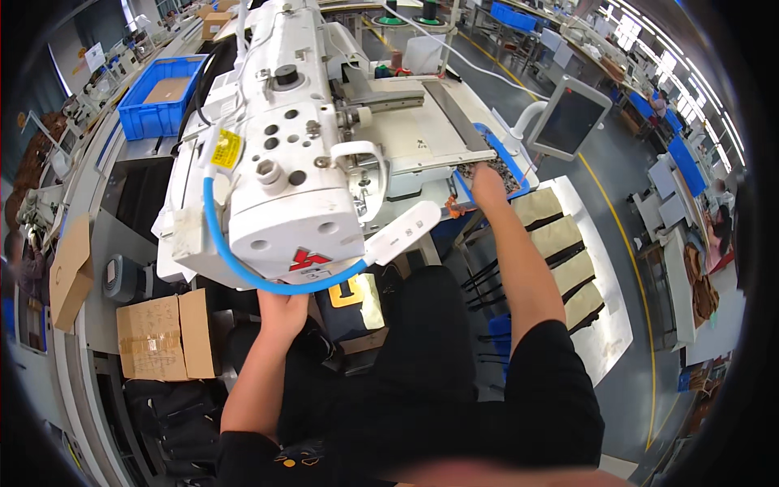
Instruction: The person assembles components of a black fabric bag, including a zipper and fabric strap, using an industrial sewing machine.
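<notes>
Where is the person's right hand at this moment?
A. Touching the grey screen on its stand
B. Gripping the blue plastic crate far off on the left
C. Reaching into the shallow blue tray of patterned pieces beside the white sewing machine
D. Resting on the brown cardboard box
C: the right hand stretches forward onto the shallow blue tray, right of the white sewing machine, away from the grey screen.

The sewing machine (284,154) has a glossy white painted metal housing, scuffed in places, with a smooth blue rubbery hose (213,231) looping round its head. The patterned piece (493,169) under the right hand (487,183) looks like woven cloth. Tan pieces (560,243) stacked on the side counter (608,341) look matt and fabric-like. The boxes (166,334) are plain brown cardboard, and the blue crate (158,101) is smooth plastic.
</notes>
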`<state>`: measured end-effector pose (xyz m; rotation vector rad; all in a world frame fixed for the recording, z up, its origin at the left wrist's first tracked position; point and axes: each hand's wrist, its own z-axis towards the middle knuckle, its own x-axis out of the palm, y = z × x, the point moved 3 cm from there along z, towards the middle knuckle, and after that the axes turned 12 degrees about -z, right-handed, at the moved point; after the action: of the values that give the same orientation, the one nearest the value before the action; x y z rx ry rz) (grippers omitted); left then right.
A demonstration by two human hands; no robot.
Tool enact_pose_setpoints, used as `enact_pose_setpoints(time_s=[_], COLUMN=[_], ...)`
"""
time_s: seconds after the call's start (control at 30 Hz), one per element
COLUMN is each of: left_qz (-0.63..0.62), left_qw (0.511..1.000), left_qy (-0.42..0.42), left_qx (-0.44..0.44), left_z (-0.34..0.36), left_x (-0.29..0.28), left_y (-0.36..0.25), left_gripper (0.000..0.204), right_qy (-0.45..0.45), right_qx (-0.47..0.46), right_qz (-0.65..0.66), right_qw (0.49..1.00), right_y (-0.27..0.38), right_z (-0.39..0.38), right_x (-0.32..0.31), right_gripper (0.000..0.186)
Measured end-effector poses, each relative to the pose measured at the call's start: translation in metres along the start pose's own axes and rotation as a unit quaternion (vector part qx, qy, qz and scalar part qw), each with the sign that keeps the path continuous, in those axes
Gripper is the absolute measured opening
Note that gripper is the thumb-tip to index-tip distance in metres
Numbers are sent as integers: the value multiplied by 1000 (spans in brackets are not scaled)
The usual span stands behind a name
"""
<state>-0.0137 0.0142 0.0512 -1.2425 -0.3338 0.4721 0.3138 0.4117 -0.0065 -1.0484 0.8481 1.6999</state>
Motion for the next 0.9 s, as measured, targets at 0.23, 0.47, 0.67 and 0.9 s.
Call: enact_pose_setpoints(time_s=[0.23, 0.47, 0.67, 0.9], left_qz=[134, 214, 195, 111], left_qw=[985, 953, 970, 985], left_qy=[85, 140, 131, 113], left_qx=[70, 161, 68, 61], left_z=[18, 24, 26, 25], left_x=[10, 11, 14, 16], left_y=[7, 25, 37, 43], left_gripper=[26, 30, 31, 32], right_qy=[233, 406, 450, 370], right_qx=[126, 37, 66, 51], right_qz=[610, 516, 592, 687], right_qw=[747, 754, 666, 623], right_y=[68, 123, 135, 185], right_z=[-111, -202, -205, -168], right_x=[-64, -56, -75, -136], right_gripper=[20, 18, 15, 15])
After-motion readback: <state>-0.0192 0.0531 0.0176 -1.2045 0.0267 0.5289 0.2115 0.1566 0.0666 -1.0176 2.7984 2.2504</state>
